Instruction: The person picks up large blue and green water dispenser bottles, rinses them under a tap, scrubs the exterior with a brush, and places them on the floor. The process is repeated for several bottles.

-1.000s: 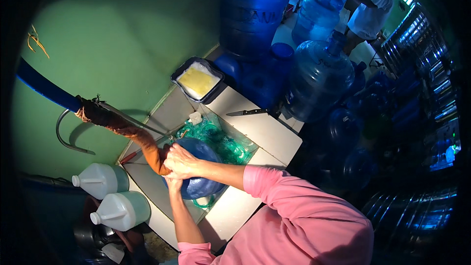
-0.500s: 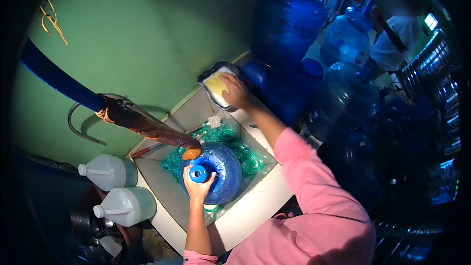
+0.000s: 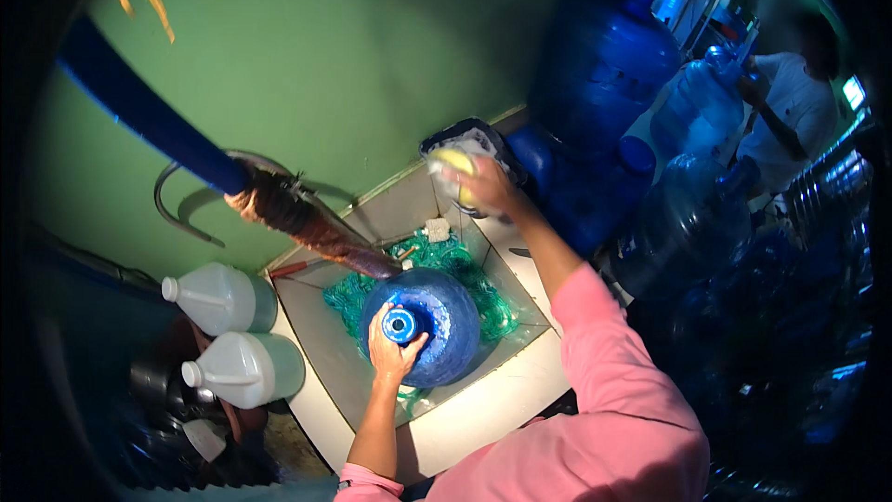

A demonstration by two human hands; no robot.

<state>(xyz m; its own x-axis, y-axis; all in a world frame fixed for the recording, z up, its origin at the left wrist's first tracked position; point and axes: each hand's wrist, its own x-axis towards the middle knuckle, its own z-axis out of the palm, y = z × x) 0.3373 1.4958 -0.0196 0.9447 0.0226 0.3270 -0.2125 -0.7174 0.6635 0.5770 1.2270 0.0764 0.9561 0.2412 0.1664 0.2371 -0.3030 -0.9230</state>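
A round blue water jug (image 3: pixel 452 307) stands in a tiled sink (image 3: pixel 502 386), its neck facing up at me. My left hand (image 3: pixel 395 349) is closed around the jug's neck, just below the opening. Above the far right corner of the sink, my right hand (image 3: pixel 488 188) grips a yellow sponge (image 3: pixel 455 164) with white suds on it. The sponge is at the near side of a dark tub (image 3: pixel 476 137) with white foam inside. Green netting (image 3: pixel 488 293) lies around the jug on the sink bottom.
A blue hose (image 3: pixel 149 112) with a brown wrapped end reaches down to the jug. Two whitish jugs (image 3: pixel 243 369) stand left of the sink. Large blue water bottles (image 3: pixel 604 65) crowd the right side. Behind them, a person in white (image 3: pixel 790 112) handles another bottle.
My right hand has lifted the sponge off the foam in the tub and tilted it. The left hand keeps its hold on the jug. The whole view has shifted.
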